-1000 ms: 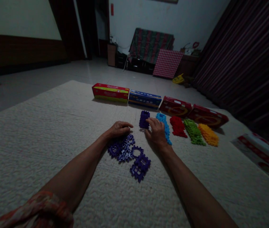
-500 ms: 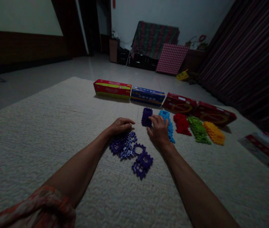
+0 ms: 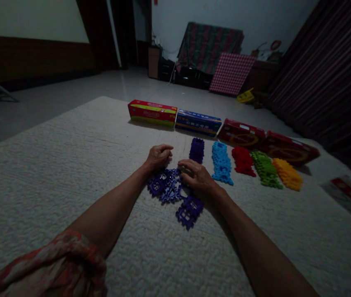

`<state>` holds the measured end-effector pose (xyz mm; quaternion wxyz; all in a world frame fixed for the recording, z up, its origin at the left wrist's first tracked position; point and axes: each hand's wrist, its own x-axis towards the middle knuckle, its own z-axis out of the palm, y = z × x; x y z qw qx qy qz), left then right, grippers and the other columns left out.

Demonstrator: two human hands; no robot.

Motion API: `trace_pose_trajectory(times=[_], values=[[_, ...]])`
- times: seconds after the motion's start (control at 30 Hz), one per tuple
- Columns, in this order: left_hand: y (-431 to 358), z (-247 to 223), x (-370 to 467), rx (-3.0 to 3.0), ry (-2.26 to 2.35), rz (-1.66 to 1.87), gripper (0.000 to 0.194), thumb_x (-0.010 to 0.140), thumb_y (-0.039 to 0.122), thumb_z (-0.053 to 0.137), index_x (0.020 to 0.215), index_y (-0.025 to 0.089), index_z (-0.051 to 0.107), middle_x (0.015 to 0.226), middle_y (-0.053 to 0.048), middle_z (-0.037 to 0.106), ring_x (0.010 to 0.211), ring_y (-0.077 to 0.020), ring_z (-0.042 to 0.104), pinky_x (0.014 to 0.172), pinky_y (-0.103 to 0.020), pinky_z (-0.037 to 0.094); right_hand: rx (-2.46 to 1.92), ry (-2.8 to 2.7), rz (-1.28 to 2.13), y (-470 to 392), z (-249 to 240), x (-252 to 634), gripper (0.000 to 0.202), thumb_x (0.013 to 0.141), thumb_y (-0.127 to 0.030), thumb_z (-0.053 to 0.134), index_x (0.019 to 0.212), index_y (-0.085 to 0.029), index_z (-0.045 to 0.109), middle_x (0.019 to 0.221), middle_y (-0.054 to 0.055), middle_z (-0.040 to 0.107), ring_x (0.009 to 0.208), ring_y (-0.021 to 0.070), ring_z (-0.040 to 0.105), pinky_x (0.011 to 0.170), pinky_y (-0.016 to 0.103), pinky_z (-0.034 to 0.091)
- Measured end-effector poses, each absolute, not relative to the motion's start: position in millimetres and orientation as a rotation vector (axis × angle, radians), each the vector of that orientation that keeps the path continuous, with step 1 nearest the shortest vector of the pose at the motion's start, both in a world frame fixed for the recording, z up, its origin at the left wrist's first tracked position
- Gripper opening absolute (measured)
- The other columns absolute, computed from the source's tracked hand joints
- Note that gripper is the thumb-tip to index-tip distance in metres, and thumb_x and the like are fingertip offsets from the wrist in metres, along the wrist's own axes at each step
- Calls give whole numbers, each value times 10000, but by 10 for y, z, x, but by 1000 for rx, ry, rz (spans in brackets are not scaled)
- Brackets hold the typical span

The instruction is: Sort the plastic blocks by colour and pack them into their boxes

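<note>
My left hand (image 3: pixel 159 157) rests at the upper left edge of a loose cluster of purple interlocking plastic pieces (image 3: pixel 170 190). Its fingers are loosely bent and apart, and I see nothing in them. Over the right side of this cluster, my right hand (image 3: pixel 196 176) is open with its fingers spread, hiding some pieces. Two flat purple square pieces (image 3: pixel 189 212) lie nearer to me, below that hand. Just beyond my right hand stands a stack of dark purple pieces (image 3: pixel 196 149). To its right is a row of light blue pieces (image 3: pixel 221 163).
Further right lie red pieces (image 3: pixel 243 161), green pieces (image 3: pixel 266 170) and yellow pieces (image 3: pixel 287 174). Behind them stand a red-yellow box (image 3: pixel 152 113), a blue box (image 3: pixel 198 123) and two dark red boxes (image 3: pixel 241 134). A pale quilted mat (image 3: pixel 70 165) covers the floor.
My right hand has moved from the dark purple stack left and nearer to me, over the loose purple cluster. My left hand's fingers have bent slightly. The view has shifted a little.
</note>
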<state>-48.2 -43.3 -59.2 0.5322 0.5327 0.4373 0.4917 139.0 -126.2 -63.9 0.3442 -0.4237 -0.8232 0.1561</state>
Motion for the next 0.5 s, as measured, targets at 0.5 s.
trace_pose_trajectory(times=[0.5], values=[[-436, -550, -504, 1174, 1068, 1154, 212, 731, 138, 623, 923, 114, 711, 679, -14, 668, 480, -84, 579, 432, -173, 395, -1012, -2229, 352, -1228, -613, 1274, 210, 846, -97, 576, 974, -183, 719, 977, 92, 750, 915, 214, 686, 867, 373, 521]])
